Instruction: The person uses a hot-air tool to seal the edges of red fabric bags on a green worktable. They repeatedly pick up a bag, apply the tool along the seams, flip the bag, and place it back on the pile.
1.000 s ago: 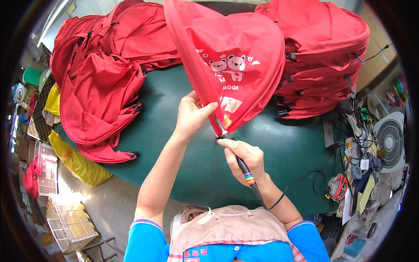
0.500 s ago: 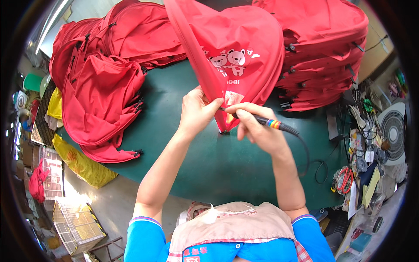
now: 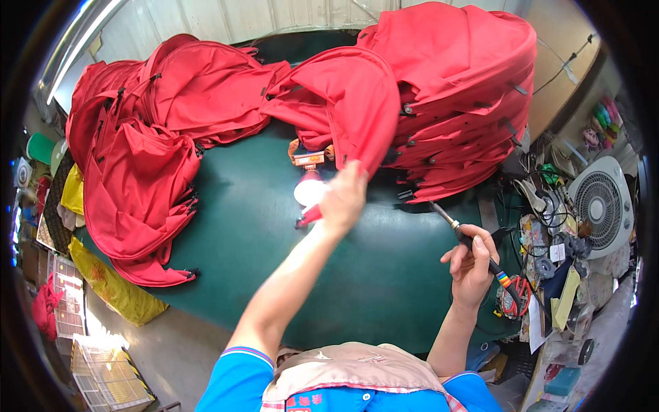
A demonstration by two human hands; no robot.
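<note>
My left hand [image 3: 345, 198] is closed on the lower edge of a red fabric canopy [image 3: 364, 110], a little blurred, over the middle of the table. The canopy arches up and back from it, and a red end with a black tip pokes out left of my wrist. To the right, my right hand [image 3: 472, 269] grips a soldering iron [image 3: 463, 235] by its black handle, which has a rainbow-striped band. Its metal tip points up and left, close to the lower corner of a tall stack of red canopies [image 3: 467, 103], apparently without touching it.
A lit lamp [image 3: 311, 189] shines beside my left hand on the dark green table [image 3: 274, 275]. More red canopies [image 3: 137, 199] lie heaped at left, with a yellow bag [image 3: 113, 281] below. A fan [image 3: 600, 206], cables and red-handled scissors [image 3: 516, 299] crowd the right side.
My left hand has swung the canopy over toward the back, so its printed bear side no longer shows. My right hand has drawn the soldering iron away to the right. The lamp has come into view.
</note>
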